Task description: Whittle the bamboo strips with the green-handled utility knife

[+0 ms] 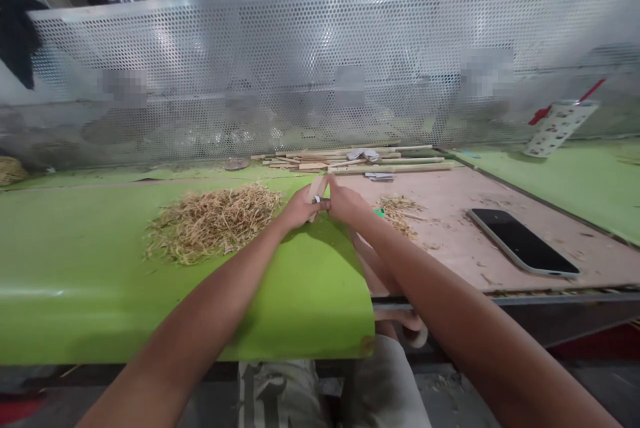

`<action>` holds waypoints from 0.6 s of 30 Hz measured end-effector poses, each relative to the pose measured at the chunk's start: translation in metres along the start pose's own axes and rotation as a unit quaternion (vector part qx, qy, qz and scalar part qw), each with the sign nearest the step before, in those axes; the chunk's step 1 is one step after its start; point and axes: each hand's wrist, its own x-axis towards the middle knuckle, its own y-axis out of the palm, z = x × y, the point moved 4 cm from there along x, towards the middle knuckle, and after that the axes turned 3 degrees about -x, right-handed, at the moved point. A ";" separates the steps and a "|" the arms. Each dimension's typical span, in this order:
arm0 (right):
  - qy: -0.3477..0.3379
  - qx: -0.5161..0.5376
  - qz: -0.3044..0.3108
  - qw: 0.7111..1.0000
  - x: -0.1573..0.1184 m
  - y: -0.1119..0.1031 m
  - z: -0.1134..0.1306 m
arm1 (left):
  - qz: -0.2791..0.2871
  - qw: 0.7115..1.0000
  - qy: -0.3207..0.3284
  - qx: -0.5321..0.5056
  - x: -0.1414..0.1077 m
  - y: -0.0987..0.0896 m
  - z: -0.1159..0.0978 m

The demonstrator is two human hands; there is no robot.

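In front of me my left hand [298, 209] and my right hand [346, 201] meet above the green sheet. A pale, flat, wood-like piece [316, 187] stands up between them. My left fingers are closed around its lower part. My right fingers are bent and pressed together at its right side. A small whitish and dark bit shows between the hands, too small to name. To the left lies a heap of dry, straw-coloured shreds [217, 223]. A smaller scatter of shreds [400, 211] lies to the right, beside a small green object [379, 213].
Pale sticks [355, 160] lie behind the hands with crumpled paper [364, 155]. A phone [523, 241] rests on the pinkish board [450, 195]. A patterned tumbler [560, 128] with a red straw stands far right. A perforated metal screen [280, 61] closes off the back.
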 end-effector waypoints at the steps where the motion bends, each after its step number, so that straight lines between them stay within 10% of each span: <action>1: 0.003 -0.004 0.001 1.000 0.000 0.000 0.000 | -0.001 1.000 -0.001 -0.001 0.000 0.000 0.000; 18: 0.015 -0.011 -0.005 1.000 0.003 0.001 -0.004 | -0.037 0.999 -0.009 0.031 0.002 0.002 0.000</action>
